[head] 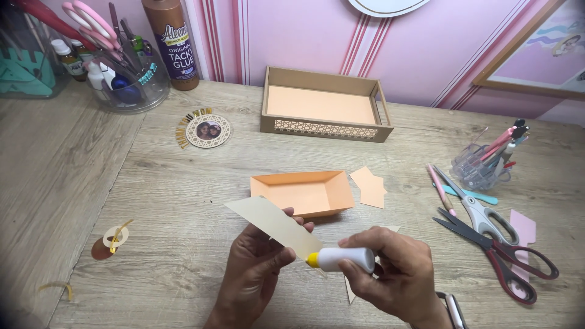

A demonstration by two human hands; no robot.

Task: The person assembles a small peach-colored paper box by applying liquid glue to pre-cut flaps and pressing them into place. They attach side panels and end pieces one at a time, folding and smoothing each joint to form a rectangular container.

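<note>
left hand [253, 268] pinches a cream card strip [274, 225] by its lower half, fingers curled shut under it and the thumb on top, so the strip slants up and to the left above the wooden table [170, 183]. right hand [396, 274] is wrapped tight around a small white glue bottle [344, 259], whose yellow nozzle [312, 260] touches the strip's lower right end. by the look of it, this is the gluing step: adhesive going onto the end of the strip. just beyond the hands sits a folded peach paper tray [304, 192], open side up, with a peach paper offcut [370, 186] just beside it on the right. farther back stands a brown box frame [326, 129] with a peach floor. two pairs of scissors [493, 244] lie well apart to the right. the next move seems to call for a steady, thin line of glue along the strip's edge, with the left hand keeping the card flat and its fingertips clear of the wet part.
</note>
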